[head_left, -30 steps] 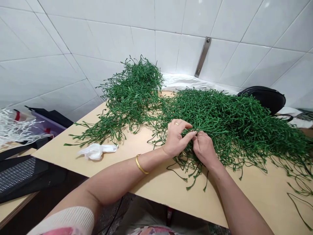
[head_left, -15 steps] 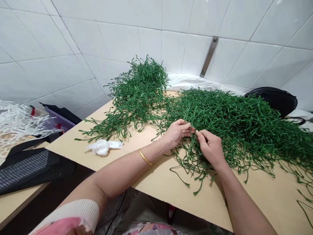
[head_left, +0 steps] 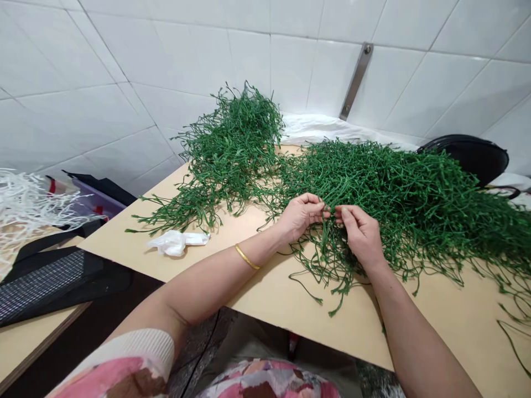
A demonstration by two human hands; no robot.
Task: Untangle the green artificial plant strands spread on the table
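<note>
A large tangled heap of thin green cords [head_left: 398, 193] with knotted ends spreads over the tan table [head_left: 265, 287]. My left hand [head_left: 305, 215], a gold bangle [head_left: 246, 257] on its wrist, pinches green cord at the heap's near edge. Just to its right, my right hand [head_left: 360, 229] has thumb and fingers closed on cord too, the fingertips of both hands almost meeting. Loose cords hang and lie below the hands. Which strand each hand grips is too small to make out. A second mound of green cords [head_left: 236, 143] stands behind on the left.
A crumpled white tissue [head_left: 176, 243] lies left of my forearm. White cords [head_left: 33, 202] and a black mesh-patterned bag [head_left: 45, 287] are on another surface at far left. A black rounded case [head_left: 468, 157] sits behind the heap, near the tiled wall [head_left: 199, 50] with its metal bracket [head_left: 357, 80].
My right hand has shifted slightly, its fingers now straighter and the thumb lifted higher. The left hand keeps its pinch. The whole view has moved a little.
</note>
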